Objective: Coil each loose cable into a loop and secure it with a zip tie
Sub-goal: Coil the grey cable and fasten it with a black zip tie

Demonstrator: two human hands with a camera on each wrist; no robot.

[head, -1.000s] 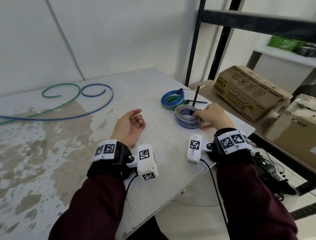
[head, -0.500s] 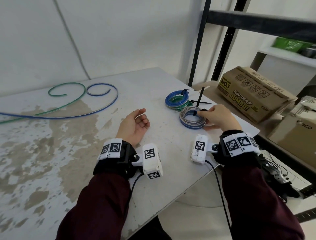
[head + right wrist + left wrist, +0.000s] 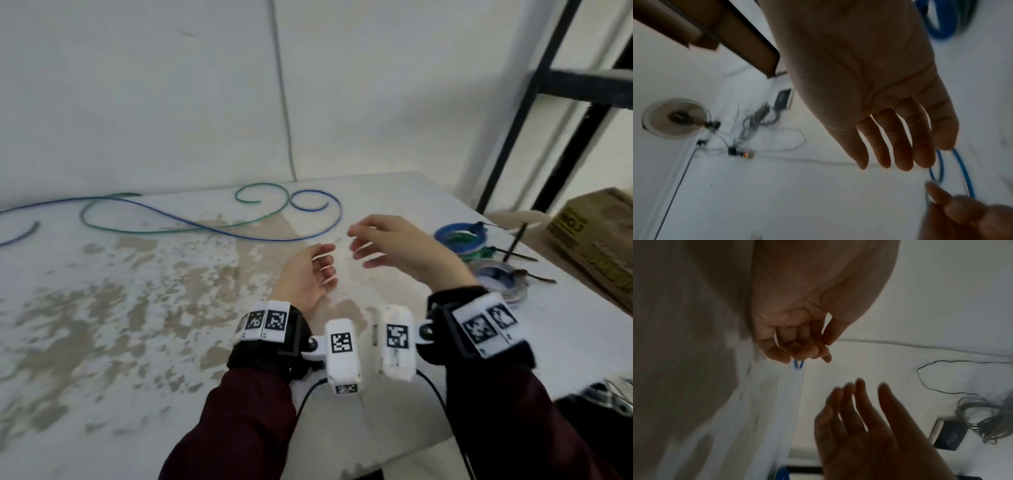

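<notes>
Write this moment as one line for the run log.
left hand: open, empty | right hand: open, empty | loose blue cable: uncoiled on table | tied blue-green cable coil: set aside

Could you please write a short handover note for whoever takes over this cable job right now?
Left hand: resting on the table, palm up, holding nothing.
Right hand: open in the air, fingers spread, holding nothing.
Done: two coils at the table's right edge, the blue-green coil and the grey-blue coil, each with a black zip tie.
Left: the loose blue cable and loose green cable lie uncoiled across the far side.
</notes>
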